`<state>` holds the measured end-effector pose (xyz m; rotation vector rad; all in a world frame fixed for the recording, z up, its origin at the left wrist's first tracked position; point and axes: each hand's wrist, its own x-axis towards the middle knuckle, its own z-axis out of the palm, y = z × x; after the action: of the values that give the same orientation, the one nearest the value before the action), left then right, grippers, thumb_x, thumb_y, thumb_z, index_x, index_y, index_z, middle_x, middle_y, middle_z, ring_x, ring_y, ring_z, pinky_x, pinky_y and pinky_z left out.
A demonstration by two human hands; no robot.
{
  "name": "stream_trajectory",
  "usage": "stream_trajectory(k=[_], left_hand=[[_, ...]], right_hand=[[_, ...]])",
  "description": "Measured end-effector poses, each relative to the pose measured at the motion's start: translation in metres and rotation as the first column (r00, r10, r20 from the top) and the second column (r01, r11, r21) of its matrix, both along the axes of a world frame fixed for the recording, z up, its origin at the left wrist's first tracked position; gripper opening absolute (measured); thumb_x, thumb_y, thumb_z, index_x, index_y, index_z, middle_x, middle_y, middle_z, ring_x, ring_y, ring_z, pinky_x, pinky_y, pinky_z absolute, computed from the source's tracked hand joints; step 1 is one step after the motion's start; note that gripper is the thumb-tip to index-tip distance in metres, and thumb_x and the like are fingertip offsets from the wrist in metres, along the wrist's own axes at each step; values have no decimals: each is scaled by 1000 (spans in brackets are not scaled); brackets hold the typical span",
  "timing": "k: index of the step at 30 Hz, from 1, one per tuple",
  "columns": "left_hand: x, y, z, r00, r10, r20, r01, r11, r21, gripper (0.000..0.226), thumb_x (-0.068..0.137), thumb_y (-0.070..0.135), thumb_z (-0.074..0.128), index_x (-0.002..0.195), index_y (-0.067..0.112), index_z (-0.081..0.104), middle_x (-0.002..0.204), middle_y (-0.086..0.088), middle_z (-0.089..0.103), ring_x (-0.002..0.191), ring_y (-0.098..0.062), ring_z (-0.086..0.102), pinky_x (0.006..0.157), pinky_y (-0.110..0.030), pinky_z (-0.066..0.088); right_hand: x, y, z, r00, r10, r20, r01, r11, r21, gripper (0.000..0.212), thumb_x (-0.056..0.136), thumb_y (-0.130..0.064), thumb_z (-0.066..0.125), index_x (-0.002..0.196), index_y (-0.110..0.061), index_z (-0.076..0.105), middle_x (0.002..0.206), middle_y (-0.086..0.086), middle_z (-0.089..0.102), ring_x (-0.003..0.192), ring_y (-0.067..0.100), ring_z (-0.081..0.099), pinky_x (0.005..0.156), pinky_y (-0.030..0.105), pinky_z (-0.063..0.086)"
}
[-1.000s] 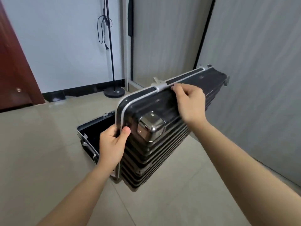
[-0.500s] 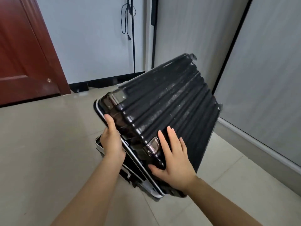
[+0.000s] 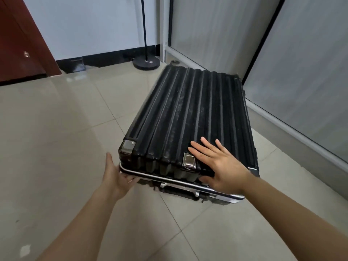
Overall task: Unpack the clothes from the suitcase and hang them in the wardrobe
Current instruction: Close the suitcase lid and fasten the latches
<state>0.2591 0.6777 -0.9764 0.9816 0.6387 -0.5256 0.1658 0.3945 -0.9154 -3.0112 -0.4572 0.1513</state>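
A black ribbed hard-shell suitcase (image 3: pixel 190 117) with silver frame and metal corner caps lies flat and closed on the tiled floor. My right hand (image 3: pixel 218 166) presses flat on the lid near its front right corner, fingers spread straight. At the front left corner my left hand (image 3: pixel 116 176) has its straight fingers under the silver rim. No clothes are visible. The wardrobe's grey sliding doors (image 3: pixel 301 68) stand shut on the right.
A black floor-lamp stand with a round base (image 3: pixel 146 62) stands behind the suitcase by the white wall. A dark red door (image 3: pixel 20 44) is at the far left. Beige floor tiles (image 3: pixel 56 129) stretch to the left and front.
The suitcase lid has swung down from upright to fully closed. My right hand moved from the lid's edge onto its top face, and my left hand slid down to the front rim.
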Motion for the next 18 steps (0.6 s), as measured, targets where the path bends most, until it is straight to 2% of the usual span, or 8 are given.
stream_trajectory(k=[4,7,9,11,13,15,17,18], left_hand=[[-24,-31,-1,986,-167,29,166,985,47,31,94,46,51,103,21,68,100,-3,75,84,-19,72,81,-34,51],[-49,-58,3,973,-216,87,219,975,-27,22,101,32,46,100,29,68,99,1,75,99,-21,68,87,-34,50],[-65,-74,4,944,-308,115,315,948,-47,24,103,37,41,106,33,65,103,1,75,106,-24,67,87,-36,52],[-79,-85,2,895,-439,83,440,898,1,43,98,58,34,115,30,61,109,0,73,106,-22,68,83,-39,55],[-88,-90,-4,826,-562,43,560,827,45,57,93,65,30,122,26,60,114,1,71,105,-17,68,77,-38,57],[-92,-89,-9,770,-638,-3,636,767,86,61,93,64,31,125,21,60,115,0,71,102,-15,68,73,-36,58],[-86,-83,-8,714,-700,-17,695,705,139,62,94,63,31,123,18,63,112,-1,72,99,-17,70,72,-35,58],[-81,-79,-4,674,-739,-23,728,659,189,63,94,63,32,118,16,65,109,-1,73,96,-19,71,72,-35,58]], right_hand=[[-3,-42,0,992,-129,13,129,991,-40,90,89,-29,63,150,-43,-1,159,-22,-4,149,7,-8,123,37,4],[-11,-72,0,943,-306,133,321,940,-113,86,92,-28,60,145,-51,-3,162,-14,9,150,14,7,121,40,11],[-15,-89,-3,868,-461,184,489,859,-153,75,98,-31,52,148,-52,0,162,-6,17,150,22,15,118,46,18],[-15,-91,-10,742,-652,152,664,747,-39,68,101,-26,47,152,-48,7,162,0,15,148,29,15,116,52,22],[-12,-76,-19,560,-827,41,763,534,364,69,96,-8,43,153,-37,19,162,3,14,147,31,17,117,50,24],[-11,-46,-24,354,-923,-151,658,132,741,63,94,-10,41,154,-22,24,160,7,19,145,29,23,118,43,23],[-12,-10,-25,256,-875,-410,526,-230,819,66,96,-32,47,154,-17,20,158,8,21,143,28,27,118,42,22],[-12,5,-29,268,-817,-511,502,-334,798,76,93,-44,52,155,-16,18,158,8,21,143,28,27,117,44,23]])
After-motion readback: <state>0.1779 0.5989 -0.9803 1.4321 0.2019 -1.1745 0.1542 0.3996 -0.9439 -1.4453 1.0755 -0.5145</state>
